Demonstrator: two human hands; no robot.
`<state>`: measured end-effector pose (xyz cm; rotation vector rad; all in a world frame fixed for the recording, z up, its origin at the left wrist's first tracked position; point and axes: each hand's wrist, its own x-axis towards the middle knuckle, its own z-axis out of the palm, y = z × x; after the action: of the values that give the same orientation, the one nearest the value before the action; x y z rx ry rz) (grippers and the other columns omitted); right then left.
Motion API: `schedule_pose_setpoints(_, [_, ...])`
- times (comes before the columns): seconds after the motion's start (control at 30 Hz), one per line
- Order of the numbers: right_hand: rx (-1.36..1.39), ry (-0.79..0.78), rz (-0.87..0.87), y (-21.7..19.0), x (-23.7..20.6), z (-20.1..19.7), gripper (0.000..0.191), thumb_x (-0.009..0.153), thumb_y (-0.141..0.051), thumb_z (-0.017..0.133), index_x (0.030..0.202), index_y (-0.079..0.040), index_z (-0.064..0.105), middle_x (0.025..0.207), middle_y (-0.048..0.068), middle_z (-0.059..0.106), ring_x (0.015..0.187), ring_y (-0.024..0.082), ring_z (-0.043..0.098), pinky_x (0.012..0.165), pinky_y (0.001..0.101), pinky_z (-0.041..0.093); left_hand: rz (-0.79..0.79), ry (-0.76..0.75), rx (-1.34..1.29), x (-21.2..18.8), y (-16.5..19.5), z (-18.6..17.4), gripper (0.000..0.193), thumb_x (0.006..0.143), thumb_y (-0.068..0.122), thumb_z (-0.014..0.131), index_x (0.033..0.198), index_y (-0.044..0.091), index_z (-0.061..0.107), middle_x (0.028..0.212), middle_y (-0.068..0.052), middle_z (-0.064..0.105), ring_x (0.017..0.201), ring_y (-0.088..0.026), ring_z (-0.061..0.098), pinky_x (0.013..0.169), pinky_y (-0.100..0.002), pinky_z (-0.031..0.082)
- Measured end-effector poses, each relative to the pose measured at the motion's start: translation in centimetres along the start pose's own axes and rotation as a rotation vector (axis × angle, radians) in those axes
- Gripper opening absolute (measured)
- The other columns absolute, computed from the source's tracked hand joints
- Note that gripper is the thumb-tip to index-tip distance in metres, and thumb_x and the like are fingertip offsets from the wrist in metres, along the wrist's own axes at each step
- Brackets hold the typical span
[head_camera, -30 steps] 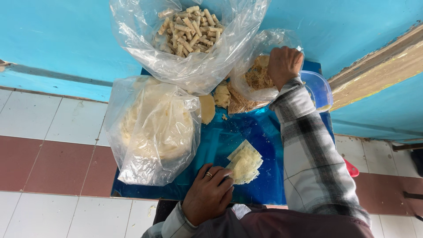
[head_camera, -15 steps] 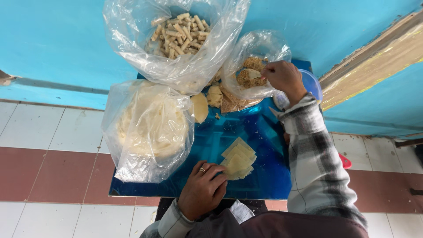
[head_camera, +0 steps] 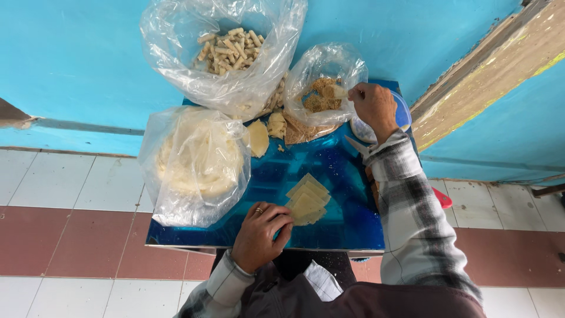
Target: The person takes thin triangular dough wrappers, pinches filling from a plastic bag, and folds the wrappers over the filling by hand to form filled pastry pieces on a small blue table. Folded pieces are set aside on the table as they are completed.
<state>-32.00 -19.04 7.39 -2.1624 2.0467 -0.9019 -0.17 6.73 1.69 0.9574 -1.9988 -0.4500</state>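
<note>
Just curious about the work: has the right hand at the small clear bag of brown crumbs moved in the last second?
Yes. The right hand has slid out of the small clear bag of brown crumbs to its right rim.

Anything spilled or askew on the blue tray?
Minor only: pale crumbs lie loose on the shiny blue tray near the clear filling bag, and the stack of thin yellow square wrappers is fanned unevenly beside the left hand.

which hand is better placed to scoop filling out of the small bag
Right, likely. The right hand is already at the mouth of the small bag of brown filling, while the left hand rests on the stack of pale wrappers.
</note>
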Motion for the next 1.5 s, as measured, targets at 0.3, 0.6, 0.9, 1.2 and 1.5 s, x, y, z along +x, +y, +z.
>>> schedule_pose_setpoints(0.3, [0.121, -0.181, 0.042, -1.4, -2.1, -2.5, 0.021, 0.099, -0.029, 0.069, 0.101, -0.012, 0.083, 0.07, 0.011, 0.069, 0.063, 0.024, 0.06, 0.061, 0.0381, 0.043, 0.008, 0.072, -0.083, 0.3, -0.1, -0.2, 0.008, 0.087, 0.011, 0.073, 0.094, 0.008, 0.074, 0.108, -0.005, 0.074, 0.1, -0.026, 0.067, 0.093, -0.041, 0.05])
schedule_pose_setpoints(0.6, [0.3, -0.257, -0.223, -3.1, -17.4, -4.3, 0.015, 0.096, -0.02, 0.072, 0.102, -0.007, 0.077, 0.088, 0.007, 0.075, 0.073, 0.016, 0.07, 0.064, 0.0304, 0.054, -0.113, 0.133, 0.089, 2.2, -1.5, 1.8, 0.025, 0.084, 0.015, 0.078, 0.109, 0.014, 0.073, 0.124, -0.006, 0.065, 0.113, -0.032, 0.06, 0.101, -0.047, 0.043])
schedule_pose_setpoints(0.9, [0.056, -0.066, -0.431, -7.1, -22.8, -3.8, 0.007, 0.091, -0.018, 0.075, 0.096, -0.013, 0.077, 0.08, 0.003, 0.064, 0.072, 0.023, 0.067, 0.059, 0.0372, 0.052, -0.126, 0.113, 0.169, 2.3, -2.1, 4.4, 0.04, 0.088, 0.033, 0.082, 0.12, 0.015, 0.068, 0.135, -0.009, 0.057, 0.126, -0.032, 0.053, 0.109, -0.054, 0.033])
schedule_pose_setpoints(1.2, [-0.129, 0.051, -0.614, -7.4, -22.8, -4.2, 0.014, 0.085, -0.016, 0.079, 0.098, -0.017, 0.074, 0.078, -0.002, 0.056, 0.071, 0.016, 0.059, 0.059, 0.0332, 0.049, -0.167, 0.044, 0.278, 2.6, -1.9, 5.9, 0.052, 0.082, 0.033, 0.083, 0.127, 0.013, 0.065, 0.137, -0.009, 0.054, 0.127, -0.033, 0.051, 0.11, -0.062, 0.028])
schedule_pose_setpoints(1.5, [-0.234, 0.062, -0.632, -7.2, -23.6, -4.4, 0.025, 0.082, -0.01, 0.077, 0.105, -0.019, 0.076, 0.082, -0.003, 0.057, 0.074, 0.015, 0.058, 0.06, 0.0321, 0.047, -0.134, 0.033, 0.189, 2.1, -2.0, 4.9, 0.049, 0.082, 0.029, 0.084, 0.125, 0.018, 0.065, 0.14, -0.008, 0.054, 0.128, -0.032, 0.051, 0.113, -0.063, 0.025])
